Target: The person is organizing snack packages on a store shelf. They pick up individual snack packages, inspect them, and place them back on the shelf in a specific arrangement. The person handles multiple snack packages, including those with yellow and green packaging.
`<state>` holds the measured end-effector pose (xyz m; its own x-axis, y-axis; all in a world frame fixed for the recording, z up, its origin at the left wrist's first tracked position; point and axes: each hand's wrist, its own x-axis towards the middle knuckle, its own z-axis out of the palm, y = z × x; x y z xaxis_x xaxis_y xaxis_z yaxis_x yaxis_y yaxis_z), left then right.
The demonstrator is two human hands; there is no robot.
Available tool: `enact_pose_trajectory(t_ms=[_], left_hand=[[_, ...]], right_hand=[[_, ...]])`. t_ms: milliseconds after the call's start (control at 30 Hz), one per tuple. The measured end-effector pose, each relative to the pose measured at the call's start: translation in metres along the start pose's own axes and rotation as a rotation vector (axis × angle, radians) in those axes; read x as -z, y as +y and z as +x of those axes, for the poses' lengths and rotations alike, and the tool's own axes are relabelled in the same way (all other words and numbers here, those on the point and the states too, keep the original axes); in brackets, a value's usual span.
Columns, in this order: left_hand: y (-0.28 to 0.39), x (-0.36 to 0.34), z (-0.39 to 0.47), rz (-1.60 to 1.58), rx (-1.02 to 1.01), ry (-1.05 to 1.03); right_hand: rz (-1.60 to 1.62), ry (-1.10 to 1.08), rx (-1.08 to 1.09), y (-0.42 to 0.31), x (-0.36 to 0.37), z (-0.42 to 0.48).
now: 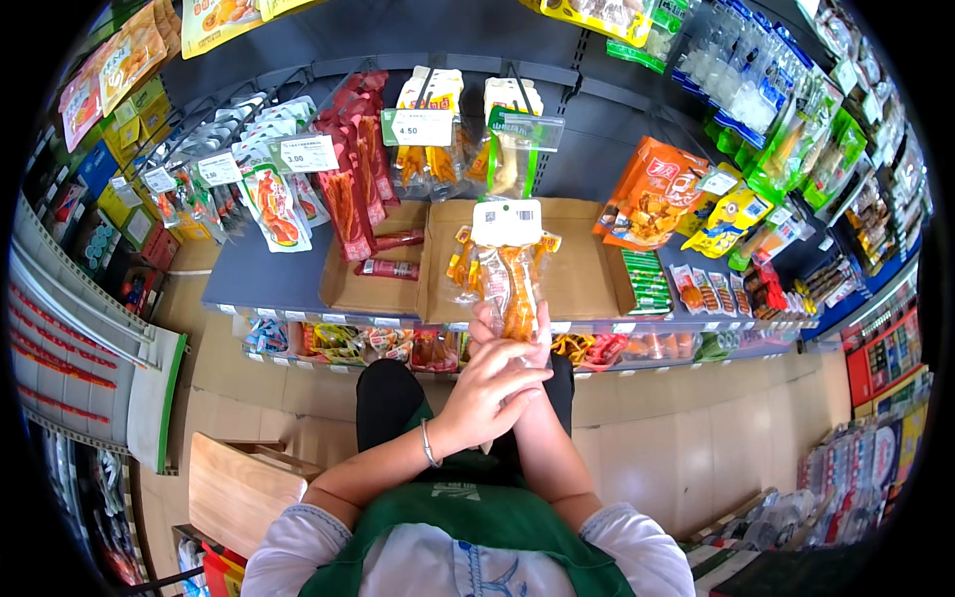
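Observation:
A clear packet of orange-brown cooked snack food (518, 280) with a white header card stands upright before me. My right hand (542, 339) grips its lower end, fingers on one side and thumb on the other. Across that hand lies my left hand (492, 380), fingers spread, touching the right palm and holding nothing I can make out. Part of the right palm is hidden beneath it. Just behind the packet is a shallow cardboard tray (578, 272), with similar small packets (464, 261) in it.
Red snack packets (351, 179) and clear packets (429, 160) hang on hooks above the grey shelf (261, 272). An orange bag (656, 194) hangs to the right. A wooden stool (242, 489) stands at my left. Lower bins (433, 349) sit close to my knees.

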<state>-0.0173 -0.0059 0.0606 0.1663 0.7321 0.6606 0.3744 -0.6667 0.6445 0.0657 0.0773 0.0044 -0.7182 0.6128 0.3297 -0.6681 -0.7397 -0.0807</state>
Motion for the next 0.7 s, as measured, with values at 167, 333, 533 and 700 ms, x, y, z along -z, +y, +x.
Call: enact_pose_trajectory(t_ms=[167, 333, 533, 700], left_hand=[[-0.002, -0.01, -0.009, 0.009, -0.033, -0.01], [-0.003, -0.012, -0.008, 0.015, -0.045, 0.0], [-0.007, -0.016, -0.008, 0.016, -0.055, 0.004], [-0.01, -0.017, -0.009, 0.01, -0.051, -0.002]], right_hand=[[-0.117, 0.026, 0.003, 0.002, -0.008, -0.001], [-0.05, 0.014, -0.045, 0.0, 0.003, -0.005], [-0.105, -0.015, -0.064, -0.003, 0.004, -0.007], [-0.083, -0.008, -0.07, -0.003, 0.007, -0.008]])
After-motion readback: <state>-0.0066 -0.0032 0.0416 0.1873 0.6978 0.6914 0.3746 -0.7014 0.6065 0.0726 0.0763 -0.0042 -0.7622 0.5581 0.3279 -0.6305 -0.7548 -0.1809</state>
